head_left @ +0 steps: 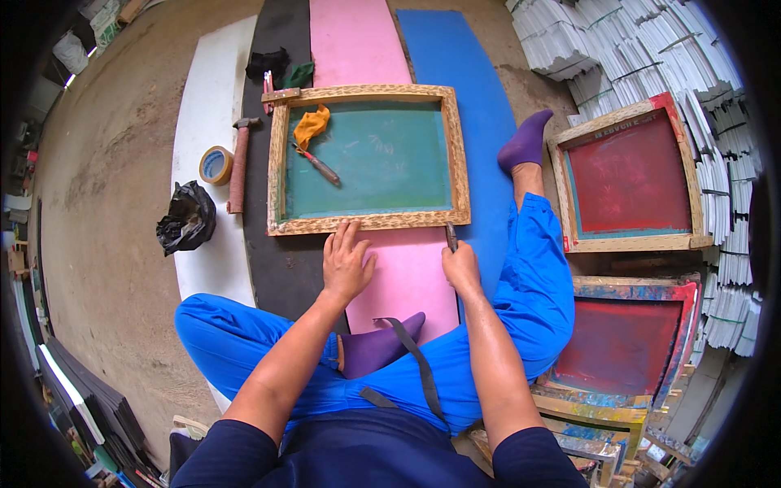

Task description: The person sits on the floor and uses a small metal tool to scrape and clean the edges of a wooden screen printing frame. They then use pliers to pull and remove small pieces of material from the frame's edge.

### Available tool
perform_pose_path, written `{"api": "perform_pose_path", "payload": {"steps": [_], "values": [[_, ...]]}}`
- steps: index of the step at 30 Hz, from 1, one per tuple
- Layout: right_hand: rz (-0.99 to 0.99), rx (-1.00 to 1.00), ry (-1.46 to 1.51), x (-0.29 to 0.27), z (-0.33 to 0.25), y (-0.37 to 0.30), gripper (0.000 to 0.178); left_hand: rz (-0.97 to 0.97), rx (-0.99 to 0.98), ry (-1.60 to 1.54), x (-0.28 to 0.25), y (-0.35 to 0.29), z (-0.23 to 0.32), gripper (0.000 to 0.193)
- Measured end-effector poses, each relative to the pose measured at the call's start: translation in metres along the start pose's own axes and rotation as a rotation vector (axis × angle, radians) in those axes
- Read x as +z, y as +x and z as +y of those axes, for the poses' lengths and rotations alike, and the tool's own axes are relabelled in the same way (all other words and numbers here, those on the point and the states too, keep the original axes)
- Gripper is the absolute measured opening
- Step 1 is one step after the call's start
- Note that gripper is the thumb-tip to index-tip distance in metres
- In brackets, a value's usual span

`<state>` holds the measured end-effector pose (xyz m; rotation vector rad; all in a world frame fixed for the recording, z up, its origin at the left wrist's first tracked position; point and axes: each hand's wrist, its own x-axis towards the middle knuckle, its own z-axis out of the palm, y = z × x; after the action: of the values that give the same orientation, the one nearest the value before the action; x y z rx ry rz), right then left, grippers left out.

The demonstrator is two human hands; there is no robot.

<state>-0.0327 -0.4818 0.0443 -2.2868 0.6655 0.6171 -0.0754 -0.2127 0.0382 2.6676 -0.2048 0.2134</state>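
Observation:
A wooden screen-printing frame (374,222) with green mesh (386,159) lies flat in front of me. My left hand (347,262) is open, its fingertips resting on the near rail. At the near right corner, my right hand (461,266) is closed around a small dark metal hand tool (451,235); its exact kind is partly hidden by the fingers. The tool's tip reaches the rail. On the mesh lie an orange cloth (311,125) and a screwdriver-like tool with a brownish handle (325,170).
Left of the frame lie a hammer (238,167), a tape roll (215,165) and a crumpled black bag (186,218). Pink-handled tool (268,88) and dark cloths (270,63) sit beyond. Red-mesh frames (626,242) stand at right, before stacked white sheets (553,41).

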Motion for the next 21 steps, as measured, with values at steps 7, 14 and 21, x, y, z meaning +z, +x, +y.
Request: {"api": "perform_pose_path", "payload": {"steps": [7,14,21], "values": [[-0.081,-0.026,0.226,0.005,0.011,0.005,0.025,0.015,0.005,-0.016,0.000,0.001,-0.001,0.029],[-0.443,0.202,0.896,-0.005,0.011,0.001,0.017,-0.006,-0.028,-0.094,0.000,0.002,-0.002,0.030],[-0.487,0.068,0.703,0.000,-0.005,-0.025,0.018,0.028,-0.058,-0.188,-0.007,0.004,-0.001,0.031]]}}
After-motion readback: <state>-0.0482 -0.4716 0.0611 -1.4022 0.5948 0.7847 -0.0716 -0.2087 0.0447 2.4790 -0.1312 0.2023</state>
